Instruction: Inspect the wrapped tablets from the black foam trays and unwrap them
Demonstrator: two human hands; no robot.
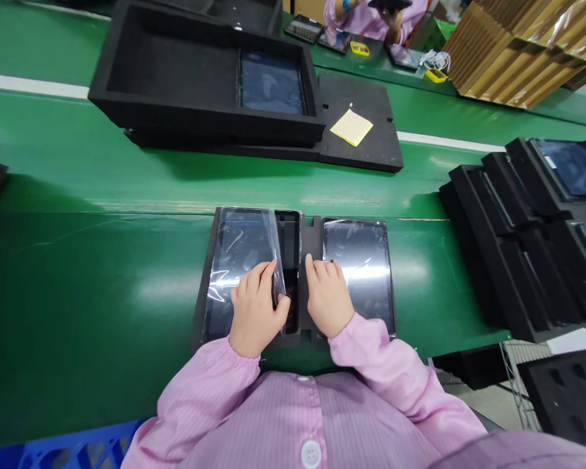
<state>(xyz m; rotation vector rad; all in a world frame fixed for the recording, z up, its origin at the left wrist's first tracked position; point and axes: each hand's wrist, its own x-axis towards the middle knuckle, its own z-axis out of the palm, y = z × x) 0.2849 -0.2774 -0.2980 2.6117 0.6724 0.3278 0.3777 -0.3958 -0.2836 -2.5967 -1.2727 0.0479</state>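
Observation:
Two tablets lie side by side on a black foam tray (310, 238) in front of me. Across the left tablet (289, 241) is a clear protective film (241, 244); its right part is lifted and folded back, baring a dark strip of screen. My left hand (258, 306) has its index fingertip and thumb at the film's folded edge, seemingly gripping it. My right hand (328, 296) rests palm down over the left edge of the right tablet (364, 260), fingers stretched forward, index over the foam between the tablets. It holds nothing visible.
Beyond stands a deep black foam box (200, 124) with one tablet inside. A yellow sticker sheet (351, 127) lies on foam beside it. Stacked foam trays (498, 260) with tablets stand right. Cardboard dividers (522, 55) and another person in pink sleeves (361, 23) are across the green table (102, 273).

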